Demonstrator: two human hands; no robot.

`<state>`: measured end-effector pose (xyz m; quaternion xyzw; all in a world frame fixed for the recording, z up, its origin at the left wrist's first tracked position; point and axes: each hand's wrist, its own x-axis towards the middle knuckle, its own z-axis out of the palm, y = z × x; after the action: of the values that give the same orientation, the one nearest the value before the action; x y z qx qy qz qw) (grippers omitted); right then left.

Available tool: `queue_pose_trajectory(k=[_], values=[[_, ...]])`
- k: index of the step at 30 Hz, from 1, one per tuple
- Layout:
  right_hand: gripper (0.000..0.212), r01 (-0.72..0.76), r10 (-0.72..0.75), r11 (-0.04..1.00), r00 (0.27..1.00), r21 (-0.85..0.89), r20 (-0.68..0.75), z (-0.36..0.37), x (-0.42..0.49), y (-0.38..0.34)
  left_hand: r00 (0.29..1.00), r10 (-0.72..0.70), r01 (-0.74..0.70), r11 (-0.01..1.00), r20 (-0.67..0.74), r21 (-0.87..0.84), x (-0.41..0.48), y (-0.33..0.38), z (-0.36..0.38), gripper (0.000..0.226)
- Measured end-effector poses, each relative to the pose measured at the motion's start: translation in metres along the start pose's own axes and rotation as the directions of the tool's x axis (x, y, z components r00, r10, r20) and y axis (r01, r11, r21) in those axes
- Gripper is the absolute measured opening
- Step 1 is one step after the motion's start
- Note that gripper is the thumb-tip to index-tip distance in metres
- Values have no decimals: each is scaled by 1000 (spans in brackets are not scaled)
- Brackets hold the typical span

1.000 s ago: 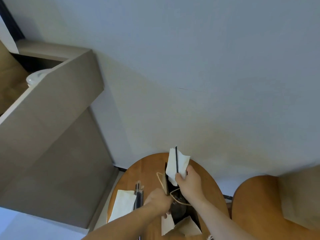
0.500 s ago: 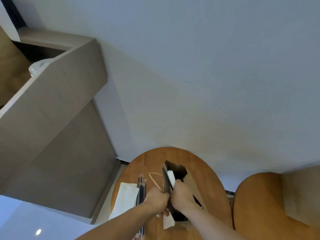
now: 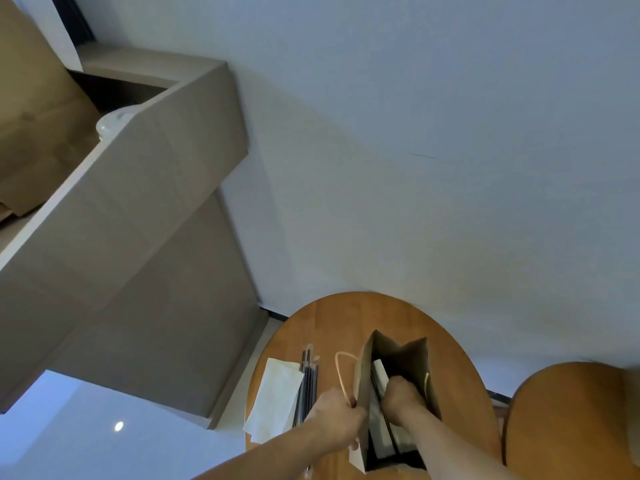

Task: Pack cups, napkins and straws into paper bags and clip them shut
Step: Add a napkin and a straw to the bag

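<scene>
While the left hand (image 3: 337, 415) pinches the rim of the paper bag (image 3: 414, 358) standing on the bench (image 3: 332, 323), the right hand (image 3: 401, 396), its grip hidden inside, should press the napkin (image 3: 379, 375) flat along the wall.

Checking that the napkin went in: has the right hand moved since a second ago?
Yes. The right hand has gone down from above the rim of the paper bag into its mouth, toward the table.

The right hand (image 3: 401, 398) sits inside the paper bag (image 3: 414, 356), fingers and grip hidden.
</scene>
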<state>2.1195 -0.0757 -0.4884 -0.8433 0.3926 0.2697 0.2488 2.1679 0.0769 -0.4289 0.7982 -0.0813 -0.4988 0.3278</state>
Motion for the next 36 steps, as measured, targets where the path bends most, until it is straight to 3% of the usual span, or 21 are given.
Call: queue_pose_trajectory(k=[5, 9, 15, 18, 20, 24, 27, 30, 33, 36], values=[[12, 23, -29, 997, 996, -75, -81, 5, -1, 7, 1000, 19, -19, 1000, -8, 6, 4, -1, 0, 13], [31, 68, -67, 998, 996, 6, -58, -4, -10, -2, 999, 46, -45, 999, -13, 26, 6, 3, 1, 17], [40, 247, -244, 969, 965, 20, -96, -47, -43, -18, 994, 105, -106, 993, 21, 55, 5, 9, 5, 28], [45, 356, -426, 884, 880, -303, -211, -76, -63, -8, 990, 142, -143, 987, 17, 77, 4, 12, 7, 15], [46, 369, -478, 817, 863, -442, -164, -87, -70, 4, 989, 149, -150, 985, 18, 81, 5, 13, 7, 12], [67, 489, -529, 763, 848, -423, 27, -86, -70, 29, 985, 170, -171, 985, 33, 8, -2, 16, 8, 9], [74, 496, -572, 718, 820, -489, -9, -83, -63, 34, 983, 183, -182, 983, 33, -32, -7, 19, 8, 9], [60, 464, -583, 690, 811, -556, -47, -84, -57, 31, 985, 167, -165, 985, 39, -59, -10, 18, 9, 18], [23, 513, -617, 747, 772, -423, -152, -88, -51, 35, 992, 126, -122, 987, 29, -108, -12, 15, 9, 27], [32, 524, -488, 851, 804, 16, -340, -91, -47, 42, 995, 99, -96, 989, 22, -113, -13, 10, 10, 26]])
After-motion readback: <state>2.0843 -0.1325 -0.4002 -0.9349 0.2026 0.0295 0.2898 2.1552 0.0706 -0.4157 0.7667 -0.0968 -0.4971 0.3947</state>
